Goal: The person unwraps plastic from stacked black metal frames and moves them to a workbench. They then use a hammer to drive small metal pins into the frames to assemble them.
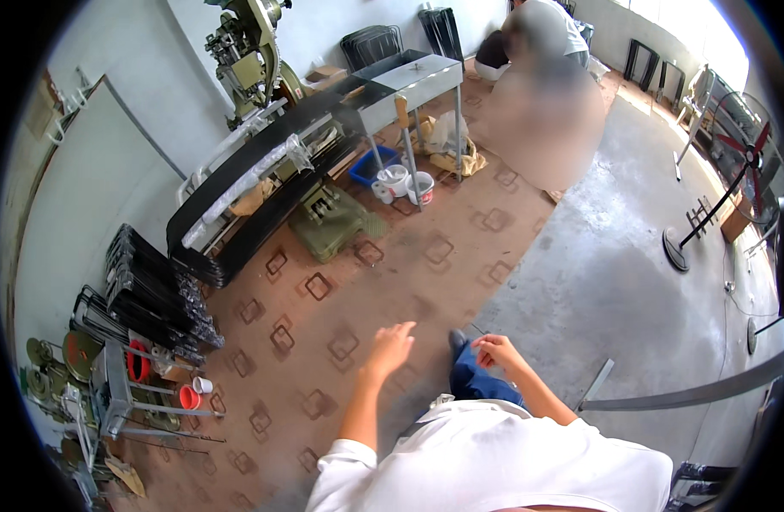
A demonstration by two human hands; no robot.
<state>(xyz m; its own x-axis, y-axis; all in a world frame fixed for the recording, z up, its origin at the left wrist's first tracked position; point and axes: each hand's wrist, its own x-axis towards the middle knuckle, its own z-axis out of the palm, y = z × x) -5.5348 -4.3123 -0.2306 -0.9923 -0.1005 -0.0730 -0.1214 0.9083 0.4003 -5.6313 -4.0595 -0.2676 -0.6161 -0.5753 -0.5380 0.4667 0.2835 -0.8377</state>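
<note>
My left hand hovers over the patterned brown floor covering, its fingers stretched forward and nothing held in them. To its right, my right hand is in front of my blue trousers, fingers loosely bent and apart, with no object visible in it. Both hands are free of any surface. My dark shoe shows between them, close to where the floor covering meets the bare grey concrete.
A green machine and a metal table stand at the far left. Folded black frames lean nearby. A green machine part lies on the floor. A person crouches at the back. A fan and a grey metal bar are right.
</note>
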